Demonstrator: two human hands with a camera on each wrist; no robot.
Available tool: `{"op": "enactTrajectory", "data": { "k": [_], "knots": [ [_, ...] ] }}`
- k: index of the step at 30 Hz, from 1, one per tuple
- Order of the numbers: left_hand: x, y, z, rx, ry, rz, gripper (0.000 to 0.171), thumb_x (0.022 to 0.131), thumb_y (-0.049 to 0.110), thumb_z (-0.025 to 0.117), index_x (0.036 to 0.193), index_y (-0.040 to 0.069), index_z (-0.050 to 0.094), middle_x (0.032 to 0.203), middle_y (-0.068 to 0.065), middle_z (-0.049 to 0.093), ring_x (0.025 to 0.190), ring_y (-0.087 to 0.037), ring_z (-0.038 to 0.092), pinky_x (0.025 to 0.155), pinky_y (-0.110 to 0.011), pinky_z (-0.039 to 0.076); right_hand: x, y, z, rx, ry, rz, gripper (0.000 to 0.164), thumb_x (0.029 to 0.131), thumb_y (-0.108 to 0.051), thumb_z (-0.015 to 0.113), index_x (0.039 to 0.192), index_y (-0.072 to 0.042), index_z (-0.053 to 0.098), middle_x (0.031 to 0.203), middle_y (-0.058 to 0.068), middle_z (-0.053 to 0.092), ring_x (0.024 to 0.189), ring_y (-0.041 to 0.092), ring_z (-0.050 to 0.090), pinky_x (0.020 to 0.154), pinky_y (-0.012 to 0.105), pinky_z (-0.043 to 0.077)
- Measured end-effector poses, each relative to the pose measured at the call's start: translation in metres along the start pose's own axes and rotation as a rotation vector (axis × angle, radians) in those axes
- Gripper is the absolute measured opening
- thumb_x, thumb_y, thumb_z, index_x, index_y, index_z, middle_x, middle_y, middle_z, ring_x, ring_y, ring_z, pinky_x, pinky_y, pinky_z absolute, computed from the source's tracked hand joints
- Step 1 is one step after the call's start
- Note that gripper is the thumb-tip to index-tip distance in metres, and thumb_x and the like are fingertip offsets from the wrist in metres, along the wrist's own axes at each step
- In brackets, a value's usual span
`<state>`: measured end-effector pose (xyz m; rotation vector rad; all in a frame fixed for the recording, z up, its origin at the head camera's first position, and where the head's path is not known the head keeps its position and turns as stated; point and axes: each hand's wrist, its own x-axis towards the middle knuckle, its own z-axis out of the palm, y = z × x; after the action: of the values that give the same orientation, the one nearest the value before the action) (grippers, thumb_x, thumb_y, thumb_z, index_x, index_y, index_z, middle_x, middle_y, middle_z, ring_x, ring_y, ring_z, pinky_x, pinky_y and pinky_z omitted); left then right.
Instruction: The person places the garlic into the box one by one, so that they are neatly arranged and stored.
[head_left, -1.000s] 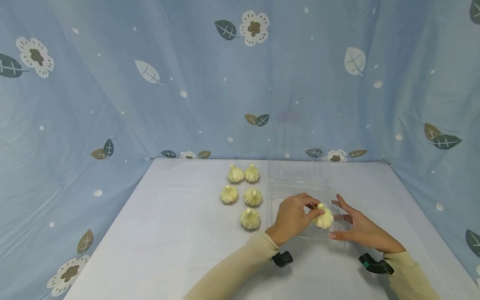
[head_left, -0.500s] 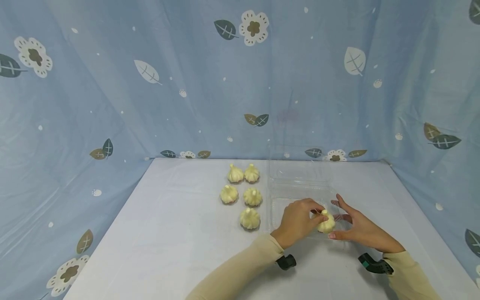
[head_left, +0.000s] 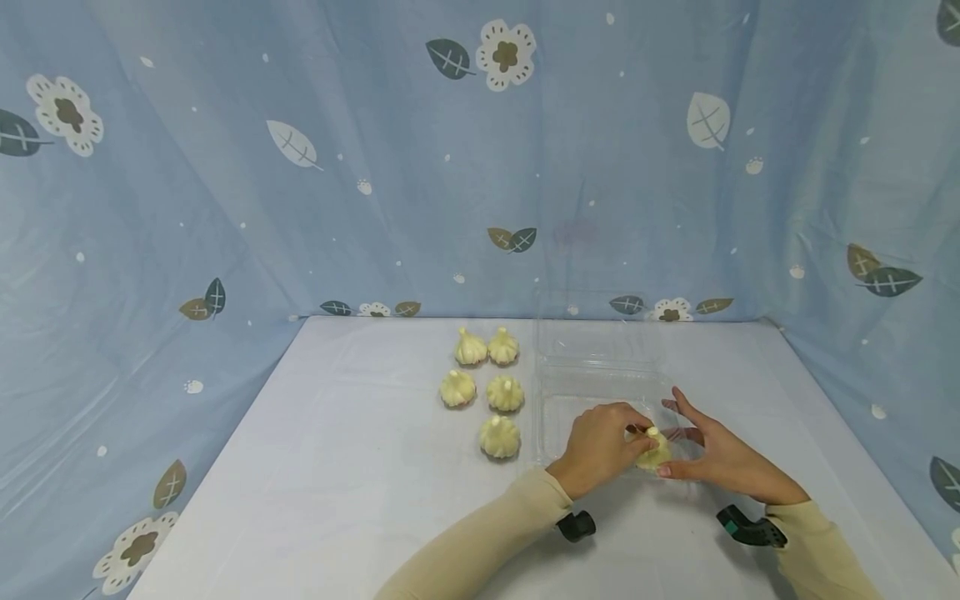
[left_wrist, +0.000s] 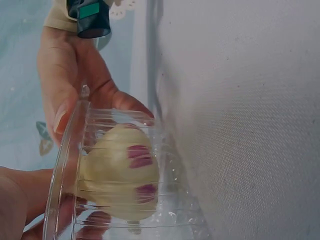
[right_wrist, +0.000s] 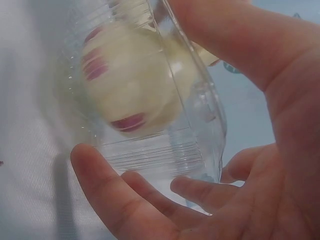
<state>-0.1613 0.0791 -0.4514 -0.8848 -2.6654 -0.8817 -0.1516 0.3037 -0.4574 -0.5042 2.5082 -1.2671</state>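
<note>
Pinched by the thumb and fingers of my left hand is a pale garlic bulb, low inside the front right corner of a clear plastic clamshell box. Through the box wall, the left wrist view shows purple patches on the same garlic bulb. My right hand spans that corner from outside, thumb at the front and fingers spread along the right side. Seen from the right wrist, the right-hand fingers are mostly straight against or close to the ribbed wall. The left fingertips are partly hidden.
Several more garlic bulbs stand on the white table just left of the box. The box's lid is folded back toward the patterned blue curtain behind the table.
My left hand has moved down and slightly right with the garlic bulb, lowering it into the box's front right corner. The right hand has hardly moved.
</note>
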Motion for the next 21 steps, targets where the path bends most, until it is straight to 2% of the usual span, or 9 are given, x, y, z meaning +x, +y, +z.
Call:
{"op": "enactTrajectory", "data": {
  "k": [4,12,21],
  "knots": [
    [0.0006,0.0011,0.0011,0.014,-0.022,-0.02,0.015,0.09,0.035,0.081,0.103,0.027,0.083,0.095,0.016,0.077,0.081,0.007,0.067,0.061,-0.005,0.04,-0.0004,-0.0012,0.0,0.002,0.001,-0.007,0.121,0.09,-0.02,0.081,0.162,0.004,-0.012,0.167,0.037,0.012,0.133,0.058,0.05,0.079,0.028,0.058],
    [0.0018,0.0023,0.0018,0.037,-0.049,-0.016,0.013,0.091,0.034,0.081,0.102,0.029,0.083,0.096,0.017,0.076,0.082,0.007,0.067,0.06,-0.006,0.041,-0.001,-0.0019,-0.0003,0.03,-0.005,-0.01,0.121,0.09,-0.019,0.081,0.162,0.002,-0.013,0.167,0.037,0.01,0.133,0.059,0.048,0.079,0.026,0.059],
    [0.0017,0.0026,0.0008,0.059,-0.101,-0.025,0.018,0.092,0.035,0.079,0.11,0.031,0.081,0.102,0.017,0.075,0.084,0.006,0.067,0.058,-0.01,0.044,-0.0018,-0.0016,-0.0001,0.072,-0.015,-0.004,0.12,0.09,-0.017,0.08,0.162,0.001,-0.015,0.167,0.037,0.007,0.134,0.061,0.043,0.078,0.028,0.061]
  ]
}}
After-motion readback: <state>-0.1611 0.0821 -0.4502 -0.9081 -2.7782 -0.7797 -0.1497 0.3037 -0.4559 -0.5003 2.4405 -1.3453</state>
